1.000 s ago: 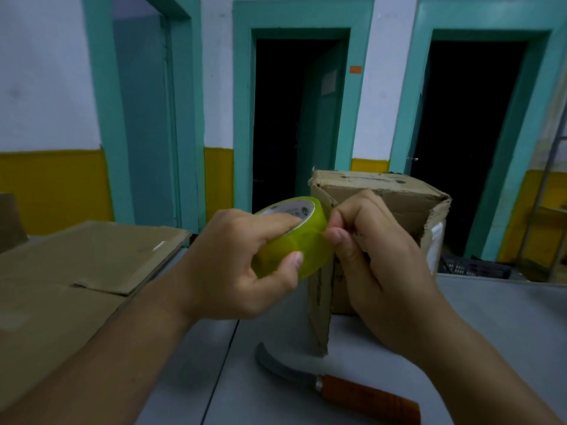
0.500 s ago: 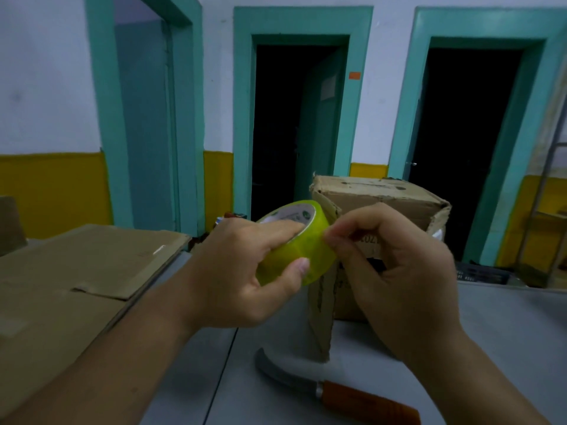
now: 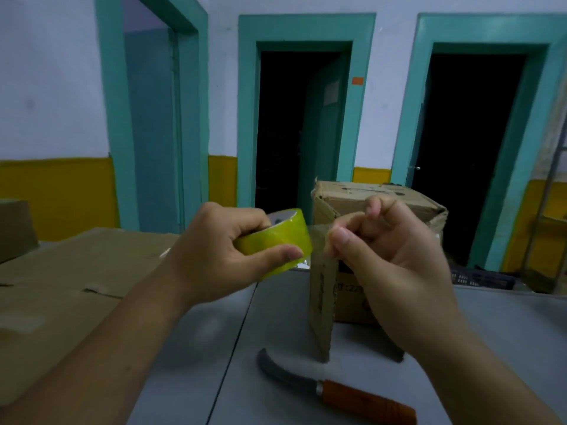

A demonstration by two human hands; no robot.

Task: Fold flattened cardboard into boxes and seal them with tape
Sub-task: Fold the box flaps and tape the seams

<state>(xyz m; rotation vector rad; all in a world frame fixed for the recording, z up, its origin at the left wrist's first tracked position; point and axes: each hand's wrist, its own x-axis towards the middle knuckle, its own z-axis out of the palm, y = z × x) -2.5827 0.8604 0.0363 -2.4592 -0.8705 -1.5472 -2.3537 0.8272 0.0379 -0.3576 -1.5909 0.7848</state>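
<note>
The grey bench [image 3: 506,332] carries a stack of flattened cardboard [image 3: 61,271] along its left side. Right of the middle a folded cardboard box [image 3: 368,204] stands upright, one loose flap hanging down at its near corner. A curved knife [image 3: 337,391] with an orange handle lies on the bench by the box's foot. Held up in front of the box, the left hand [image 3: 214,256] has its grip wrapped round a yellow-green tape roll [image 3: 276,240]. The right hand [image 3: 392,271] pinches the clear tape end [image 3: 319,240], drawn just off the roll.

Knife [image 3: 337,391] before upright box [image 3: 362,265], flattened cardboard [image 3: 70,271] left, on table [image 3: 497,326].
</note>
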